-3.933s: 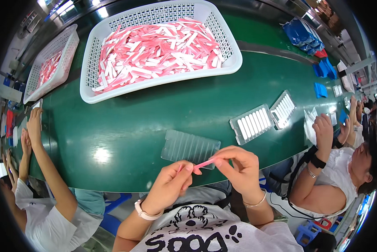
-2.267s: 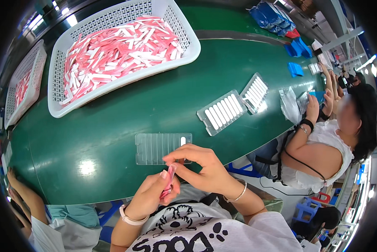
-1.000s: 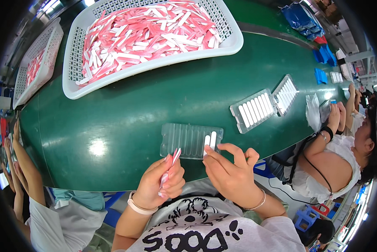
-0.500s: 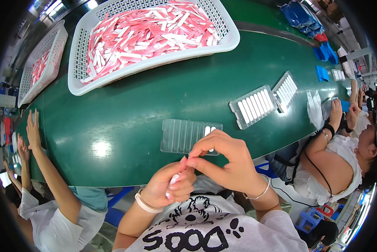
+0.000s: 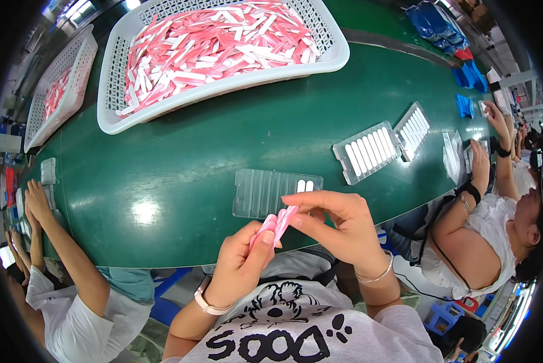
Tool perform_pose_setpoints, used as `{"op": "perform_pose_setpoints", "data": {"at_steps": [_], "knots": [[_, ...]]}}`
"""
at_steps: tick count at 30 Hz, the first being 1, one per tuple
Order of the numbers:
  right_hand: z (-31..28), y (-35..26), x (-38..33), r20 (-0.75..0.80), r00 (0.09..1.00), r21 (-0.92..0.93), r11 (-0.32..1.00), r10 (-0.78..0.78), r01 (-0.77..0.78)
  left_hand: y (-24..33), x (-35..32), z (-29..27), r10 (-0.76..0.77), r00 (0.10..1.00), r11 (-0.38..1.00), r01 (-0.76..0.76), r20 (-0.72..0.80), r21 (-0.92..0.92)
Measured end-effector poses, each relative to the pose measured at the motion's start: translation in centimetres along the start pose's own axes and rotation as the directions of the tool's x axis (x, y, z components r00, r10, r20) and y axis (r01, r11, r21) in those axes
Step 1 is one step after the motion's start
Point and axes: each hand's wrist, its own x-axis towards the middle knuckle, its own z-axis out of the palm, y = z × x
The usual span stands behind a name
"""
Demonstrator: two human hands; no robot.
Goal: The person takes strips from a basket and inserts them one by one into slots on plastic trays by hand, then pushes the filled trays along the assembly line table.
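Note:
Several small, flat pink-and-white strips [image 5: 268,225], their exact kind unclear, fan out from my left hand [image 5: 240,263], which is closed round their lower ends. Thumb and forefinger of my right hand [image 5: 343,228] pinch one strip [image 5: 287,216] at its upper end. Just beyond both hands lies a clear slotted tray [image 5: 253,192] on the green table. Two white strips [image 5: 305,186] fill slots at its right end, partly hidden by my right hand; its other visible slots hold nothing.
A large white basket [image 5: 223,91] heaped with pink-and-white strips stands at the far side. Another basket [image 5: 81,91] is at far left. Two filled trays [image 5: 368,151] [image 5: 412,130] lie to the right. Co-workers' hands [image 5: 36,199] [image 5: 480,163] work at both sides.
My hands have turned and the strips in my left hand now fan upward into view. My right hand has shifted slightly right. The left co-worker's hands have come down beside a clear tray.

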Motion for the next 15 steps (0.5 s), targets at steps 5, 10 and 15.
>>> {"op": "perform_pose_setpoints", "data": {"at_steps": [5, 10, 15], "knots": [[-0.8, 1.7, 0.1, 0.013, 0.996, 0.171, 0.982, -0.085, 0.082, 0.0, 0.2, -0.1, 0.021, 0.999, 0.999, -0.023, -0.030, -0.046], [-4.1, 0.9, 2.7, 0.055, 0.976, -0.440, 0.873, -0.209, 0.212, -0.7, 0.2, -0.5, 0.150, 0.982, 0.973, -0.126, -0.115, 0.192], [-3.2, 0.4, 4.7, 0.257, 0.951, -0.588, 0.753, -0.172, 0.295, -1.0, 0.4, -0.7, 0.223, 0.961, 0.945, -0.171, -0.166, 0.280]]}}
